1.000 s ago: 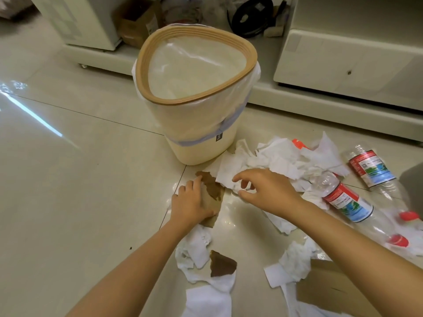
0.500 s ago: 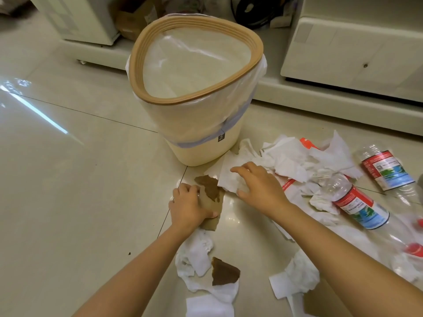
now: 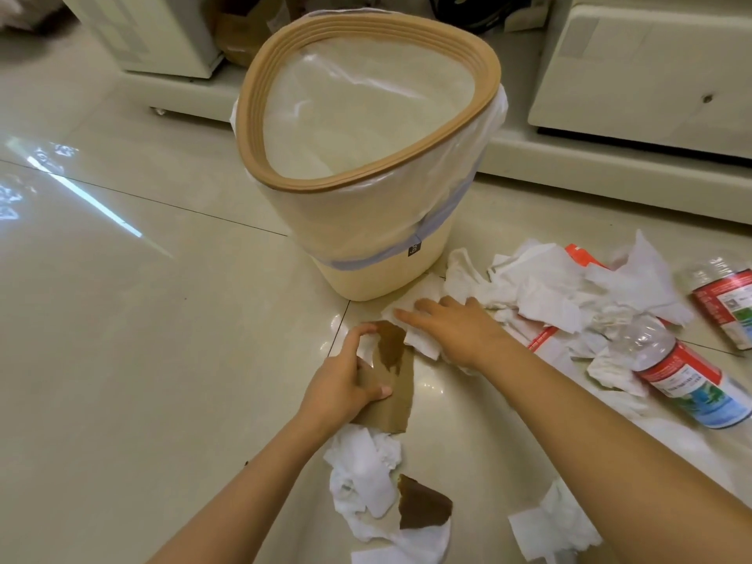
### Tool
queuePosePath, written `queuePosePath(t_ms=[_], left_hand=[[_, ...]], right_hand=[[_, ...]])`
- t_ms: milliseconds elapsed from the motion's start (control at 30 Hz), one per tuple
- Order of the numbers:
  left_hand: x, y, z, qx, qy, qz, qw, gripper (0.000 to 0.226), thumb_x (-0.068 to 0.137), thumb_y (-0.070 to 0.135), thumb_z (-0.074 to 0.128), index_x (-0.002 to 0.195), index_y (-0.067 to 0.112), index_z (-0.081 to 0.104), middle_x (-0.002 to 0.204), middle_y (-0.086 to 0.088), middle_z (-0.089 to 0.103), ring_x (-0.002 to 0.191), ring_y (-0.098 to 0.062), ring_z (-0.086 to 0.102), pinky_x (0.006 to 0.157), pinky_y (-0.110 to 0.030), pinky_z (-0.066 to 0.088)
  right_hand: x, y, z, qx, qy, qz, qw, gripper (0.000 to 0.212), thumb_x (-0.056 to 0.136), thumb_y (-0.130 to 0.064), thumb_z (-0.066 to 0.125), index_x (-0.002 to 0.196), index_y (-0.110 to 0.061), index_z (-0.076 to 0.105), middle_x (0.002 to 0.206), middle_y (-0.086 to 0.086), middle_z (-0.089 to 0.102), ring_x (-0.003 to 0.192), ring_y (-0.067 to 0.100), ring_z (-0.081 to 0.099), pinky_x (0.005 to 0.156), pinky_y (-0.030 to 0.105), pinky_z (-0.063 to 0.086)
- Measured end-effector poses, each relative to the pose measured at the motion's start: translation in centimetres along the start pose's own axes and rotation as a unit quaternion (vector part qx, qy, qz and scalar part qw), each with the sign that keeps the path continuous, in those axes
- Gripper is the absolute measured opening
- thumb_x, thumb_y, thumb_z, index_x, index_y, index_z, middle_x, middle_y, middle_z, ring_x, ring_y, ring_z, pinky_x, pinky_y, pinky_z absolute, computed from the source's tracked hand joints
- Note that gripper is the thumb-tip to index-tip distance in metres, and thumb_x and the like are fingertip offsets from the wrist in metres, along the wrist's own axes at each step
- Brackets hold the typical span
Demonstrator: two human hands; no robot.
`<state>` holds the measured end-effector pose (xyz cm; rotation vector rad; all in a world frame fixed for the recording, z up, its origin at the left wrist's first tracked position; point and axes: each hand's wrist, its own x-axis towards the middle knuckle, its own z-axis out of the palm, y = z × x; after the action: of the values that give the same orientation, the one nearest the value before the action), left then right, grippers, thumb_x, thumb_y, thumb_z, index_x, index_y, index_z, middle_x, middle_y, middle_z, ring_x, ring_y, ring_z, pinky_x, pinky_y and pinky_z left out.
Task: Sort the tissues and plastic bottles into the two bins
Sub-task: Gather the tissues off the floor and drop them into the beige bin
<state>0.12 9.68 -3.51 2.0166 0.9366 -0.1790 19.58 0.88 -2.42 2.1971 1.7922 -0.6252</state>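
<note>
A person crouches over a tiled floor strewn with litter, gathering tissues. The left hand curls round a brown stained tissue, thumb pinching it. The right hand, fingers nearly straight, presses on a white tissue just beside it. A lined bin stands directly beyond both hands, apparently empty. Plastic bottles lie well to the right. Next, the tissues likely need lifting over the bin's rim.

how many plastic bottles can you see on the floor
2 clearly: one bottle lying right of the tissue pile, another at the right edge. Red bits under the tissues may be more.
</note>
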Motion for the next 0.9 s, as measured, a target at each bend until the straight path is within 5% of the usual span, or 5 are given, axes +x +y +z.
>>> queuePosePath(t_ms=[200,433,667,900], left_hand=[[0.1,0.1,0.5,0.040,-0.002,0.008,0.999,0.073,0.079,0.034,0.074,0.133,0.060,0.031,0.097,0.010,0.061,0.088,-0.008,0.059,0.081,-0.035,0.053],[-0.9,1.4,0.4,0.063,-0.017,0.029,0.997,0.066,0.080,0.032,0.073,0.129,0.058,0.037,0.098,0.013,0.057,0.088,-0.009,0.058,0.079,-0.034,0.053],[-2.5,3.4,-0.4,0.058,0.019,0.056,0.997,0.067,0.079,0.034,0.072,0.127,0.062,0.034,0.096,0.012,0.058,0.086,-0.008,0.058,0.078,-0.035,0.053],[-4.7,7.0,-3.2,0.002,0.075,0.114,0.991,0.064,0.079,0.030,0.075,0.128,0.055,0.041,0.092,0.019,0.052,0.084,0.000,0.054,0.070,-0.017,0.044]], right_hand=[[-1.4,-0.3,0.8,-0.024,0.035,-0.005,0.999,0.044,0.086,-0.013,0.056,0.127,-0.026,0.048,0.121,0.004,0.049,0.107,0.027,0.049,0.075,0.035,0.036],[-3.6,0.1,0.6,0.108,0.069,0.036,0.991,0.044,0.074,-0.022,0.070,0.117,-0.026,0.059,0.112,0.001,0.057,0.100,0.025,0.056,0.070,0.032,0.045],[-6.9,1.2,-1.9,0.201,0.160,0.083,0.963,0.032,0.081,-0.023,0.062,0.112,-0.031,0.063,0.110,-0.004,0.060,0.101,0.021,0.056,0.072,0.031,0.046],[-10.5,1.9,-6.2,0.283,0.247,0.115,0.920,0.023,0.076,-0.026,0.067,0.099,-0.032,0.068,0.097,-0.007,0.066,0.089,0.016,0.059,0.072,0.035,0.050]])
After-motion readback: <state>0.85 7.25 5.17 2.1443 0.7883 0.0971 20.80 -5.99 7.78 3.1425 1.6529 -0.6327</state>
